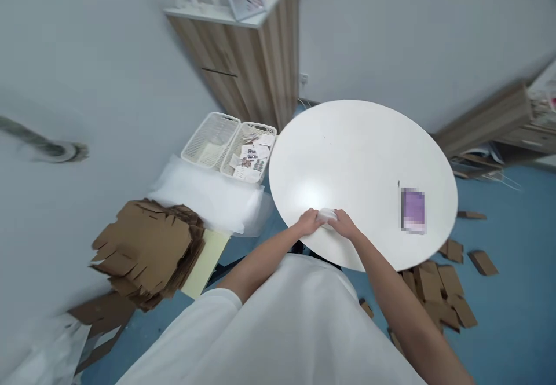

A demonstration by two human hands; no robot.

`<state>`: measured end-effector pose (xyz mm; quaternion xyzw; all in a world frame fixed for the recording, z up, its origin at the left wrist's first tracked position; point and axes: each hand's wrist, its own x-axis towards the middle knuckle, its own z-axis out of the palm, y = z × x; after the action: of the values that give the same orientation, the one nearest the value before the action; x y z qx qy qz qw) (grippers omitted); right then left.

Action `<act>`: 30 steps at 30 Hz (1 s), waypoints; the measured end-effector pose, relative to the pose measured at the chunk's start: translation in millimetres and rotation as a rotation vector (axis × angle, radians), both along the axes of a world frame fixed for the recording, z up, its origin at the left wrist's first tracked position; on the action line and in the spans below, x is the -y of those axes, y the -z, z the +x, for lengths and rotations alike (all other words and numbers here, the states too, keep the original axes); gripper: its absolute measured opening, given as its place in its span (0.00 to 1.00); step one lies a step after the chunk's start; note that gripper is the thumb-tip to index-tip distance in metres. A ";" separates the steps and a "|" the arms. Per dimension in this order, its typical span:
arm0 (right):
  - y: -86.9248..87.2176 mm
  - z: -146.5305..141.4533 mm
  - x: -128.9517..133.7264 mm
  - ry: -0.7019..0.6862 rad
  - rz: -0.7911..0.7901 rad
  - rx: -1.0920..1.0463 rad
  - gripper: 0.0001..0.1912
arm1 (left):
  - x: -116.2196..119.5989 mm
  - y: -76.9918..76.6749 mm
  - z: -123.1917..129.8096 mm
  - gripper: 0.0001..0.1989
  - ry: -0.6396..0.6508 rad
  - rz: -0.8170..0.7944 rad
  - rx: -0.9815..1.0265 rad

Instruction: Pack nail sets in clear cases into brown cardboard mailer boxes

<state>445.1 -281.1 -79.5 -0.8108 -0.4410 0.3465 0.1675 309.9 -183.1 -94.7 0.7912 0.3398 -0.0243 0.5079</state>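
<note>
At the near edge of the round white table (356,153), a small white, partly see-through wrapped bundle (327,216) lies between my hands. My left hand (310,222) closes on its left side, and my right hand (343,223) grips its right side. The bundle looks like foam sheet or plastic film; what is inside it, if anything, cannot be made out. My fingertips are partly hidden. Further right on the tabletop lies a purple, blurred-out rectangular object (413,210), with a tiny dark item (398,183) near its upper left corner.
Left of the table stand an empty-looking white basket (207,142) and a basket of small cards (249,152). White foam sheets (208,194) and flattened cardboard (143,243) are stacked nearby. Folded small boxes (438,292) lie on the floor at right. A wooden cabinet (243,66) stands behind.
</note>
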 end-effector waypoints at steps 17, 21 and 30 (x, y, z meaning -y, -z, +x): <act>25.6 -13.9 16.8 0.329 0.202 0.031 0.18 | 11.7 -4.3 11.2 0.15 -0.104 0.285 -0.150; 25.1 -14.3 36.3 0.350 0.271 -0.093 0.18 | 9.7 -5.8 12.6 0.14 -0.144 0.236 -0.095; 27.0 -9.1 44.9 0.558 0.236 -0.352 0.19 | 14.7 -9.0 12.8 0.21 -0.382 0.116 -0.251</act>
<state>436.0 -326.0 -106.5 -0.8029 -0.2037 0.3687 0.4218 322.7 -197.8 -85.6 0.7312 0.5446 -0.0062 0.4108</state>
